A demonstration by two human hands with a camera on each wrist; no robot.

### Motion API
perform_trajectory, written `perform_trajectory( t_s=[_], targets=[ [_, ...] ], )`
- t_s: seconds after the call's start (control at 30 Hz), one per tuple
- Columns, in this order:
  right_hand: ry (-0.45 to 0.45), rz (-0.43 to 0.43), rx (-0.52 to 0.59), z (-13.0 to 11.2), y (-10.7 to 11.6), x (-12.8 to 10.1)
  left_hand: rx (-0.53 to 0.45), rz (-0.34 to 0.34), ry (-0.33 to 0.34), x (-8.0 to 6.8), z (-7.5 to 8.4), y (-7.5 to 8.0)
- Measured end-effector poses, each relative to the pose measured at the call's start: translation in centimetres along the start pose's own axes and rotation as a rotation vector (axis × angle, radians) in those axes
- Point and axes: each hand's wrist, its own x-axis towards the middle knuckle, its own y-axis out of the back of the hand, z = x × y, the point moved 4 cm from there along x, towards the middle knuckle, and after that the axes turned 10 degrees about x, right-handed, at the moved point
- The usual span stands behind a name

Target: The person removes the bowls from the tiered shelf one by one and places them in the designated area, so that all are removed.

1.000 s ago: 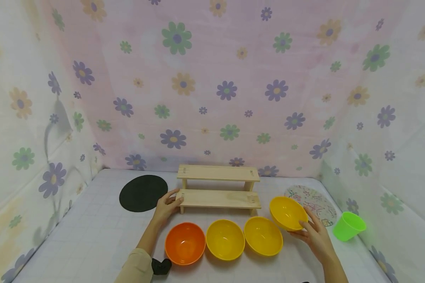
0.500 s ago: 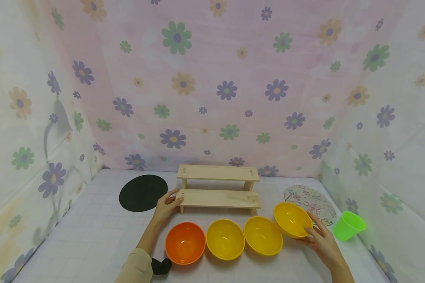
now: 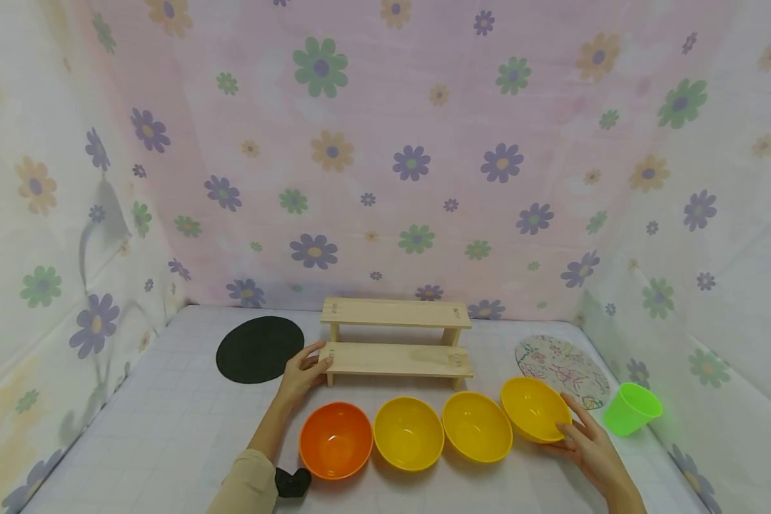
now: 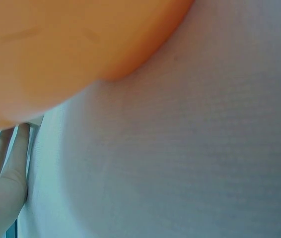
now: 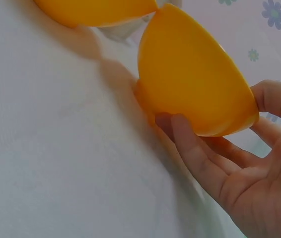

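My right hand [image 3: 591, 446] holds the rightmost yellow bowl [image 3: 532, 407] by its right side, thumb at the rim and fingers under the wall. In the right wrist view this bowl [image 5: 190, 74] is tilted, close over the table, its rim meeting the neighbouring bowl's. Left of it stand two more yellow bowls [image 3: 477, 428] [image 3: 409, 435] and an orange bowl [image 3: 336, 441], side by side. My left hand [image 3: 300, 378] grips the left end of the lower step of a two-step wooden stand [image 3: 398, 360]. The orange bowl [image 4: 71, 54] partly hides its fingers in the left wrist view.
A black round mat [image 3: 260, 350] lies at the back left, a patterned round mat [image 3: 565, 368] at the right. Beside it is a tilted green cup [image 3: 631, 409]. A small black object [image 3: 293, 483] sits by the left forearm. Flowered cloth walls [image 3: 373, 178] enclose the white table.
My right hand has brought the rightmost yellow bowl a little to the right and toward me, into line with the other bowls. The left hand stays on the wooden stand.
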Motion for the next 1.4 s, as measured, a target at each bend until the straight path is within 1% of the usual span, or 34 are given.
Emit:
perform_trajectory(
  t_s=[0.1, 0.33, 0.57, 0.77, 0.9, 1.0, 1.07, 1.13, 1.23, 1.3, 1.37, 1.4],
  targets=[
    [-0.015, -0.012, -0.01, 0.3, 0.2, -0.1, -0.003, 0.005, 0.001, -0.1, 0.1, 0.0],
    [-0.039, -0.049, 0.006, 0.7, 0.5, -0.1, 0.008, 0.013, -0.023, -0.4, 0.3, 0.0],
    [-0.061, -0.044, -0.004, 0.9, 0.8, -0.2, 0.01, 0.013, -0.02, -0.4, 0.3, -0.2],
    [-0.116, -0.024, -0.032, 1.0, 1.2, -0.4, 0.032, 0.02, -0.019, -0.5, 0.3, -0.2],
    [-0.123, -0.044, -0.054, 0.9, 1.3, -0.6, 0.025, 0.02, -0.021, -0.4, 0.4, -0.3],
    [-0.114, -0.038, -0.12, 0.8, 1.4, -0.5, 0.014, 0.015, -0.021, -0.4, 0.4, -0.3],
    [-0.094, -0.018, -0.205, 0.6, 1.6, -0.5, 0.009, 0.012, -0.02, -0.3, 0.4, -0.3],
    [-0.074, 0.03, -0.292, 0.3, 1.7, -0.5, 0.005, 0.011, -0.016, -0.2, 0.3, -0.2],
    [-0.045, 0.097, -0.381, -0.2, 1.9, -0.5, 0.012, 0.009, -0.016, -0.2, 0.2, -0.2],
    [-0.017, 0.128, -0.416, -0.6, 1.9, -0.4, 0.021, 0.008, -0.015, -0.2, 0.2, -0.2],
    [0.03, 0.142, -0.458, -1.1, 1.8, -0.3, 0.039, 0.006, -0.024, -0.4, 0.4, -0.2],
    [0.065, 0.163, -0.493, -1.4, 1.8, -0.1, 0.046, 0.006, -0.024, -0.4, 0.5, -0.2]
  ],
)
